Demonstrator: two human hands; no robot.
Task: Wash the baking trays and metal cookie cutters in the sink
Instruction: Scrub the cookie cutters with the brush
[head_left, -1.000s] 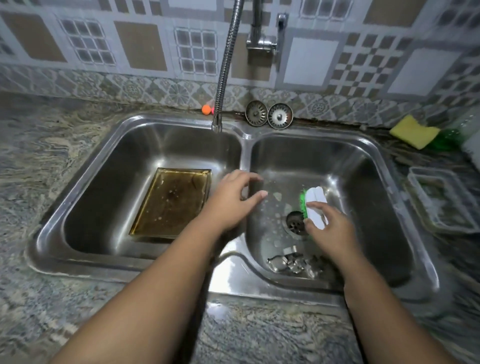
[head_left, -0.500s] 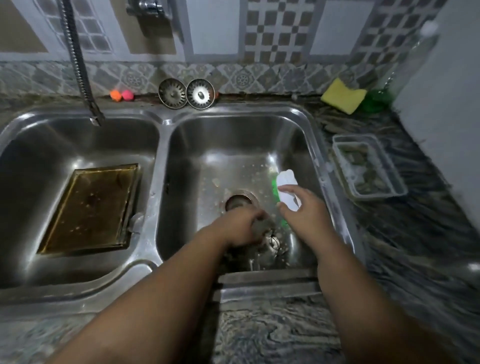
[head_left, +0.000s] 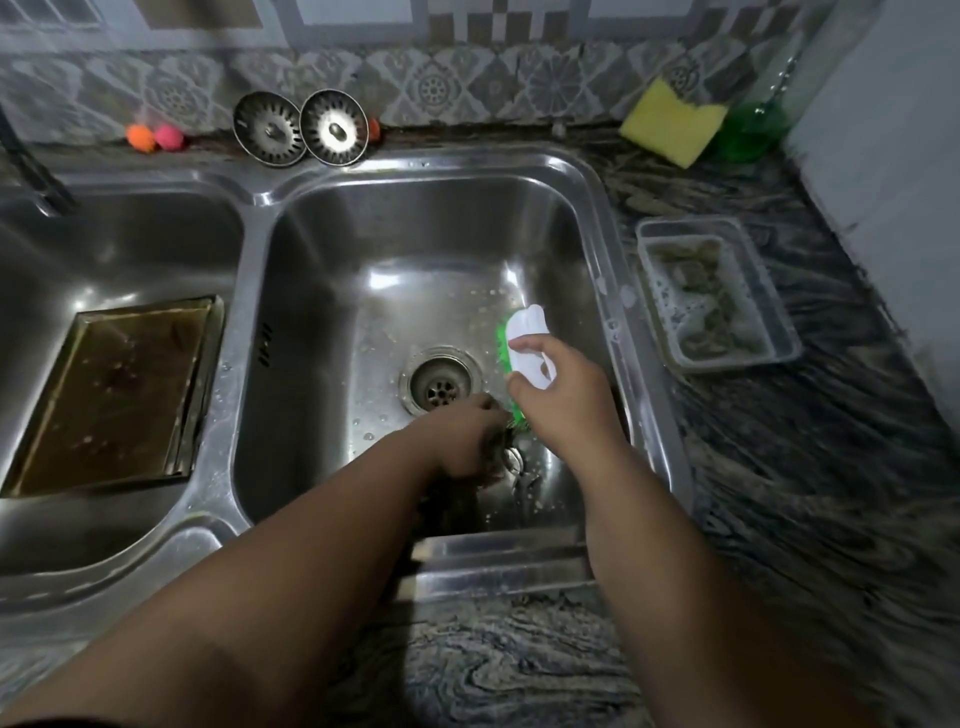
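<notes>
Items, left to right.

1. Baking tray (head_left: 114, 395): lies flat on the floor of the left basin (head_left: 130, 249), brown-stained, wet, untouched. It is where it was a second ago, so you have not started on it.

2. Two strainer plugs (head_left: 270, 127): propped against the tiles behind the divider, with small orange and pink balls (head_left: 156, 137) to their left. No change.

3. Your left hand (head_left: 462, 441): a second ago it hovered flat over the divider between the basins. It has since crossed over and dropped to the front floor of the right basin (head_left: 415, 234), its fingers curled downward over the cookie cutters (head_left: 514, 460). Blur and shadow hide the fingertips, so you cannot tell whether it has taken hold of a cutter or only touches the pile.

4. Cookie cutters: a small metal heap just in front of the drain (head_left: 441, 387), mostly hidden under your left hand, with one bright edge showing.

5. Brush (head_left: 524, 343): white handle, green bristles, clamped in your right hand (head_left: 566, 400) as before, now held lower with the bristles close beside your left hand.

6. Sponge (head_left: 670, 122), green bottle (head_left: 753, 130) and plastic container (head_left: 717, 296): on the counter to the right, unused.

Reading: the work has turned to the cutters first. Scrubbing looks about to begin, and the tray remains for later.
</notes>
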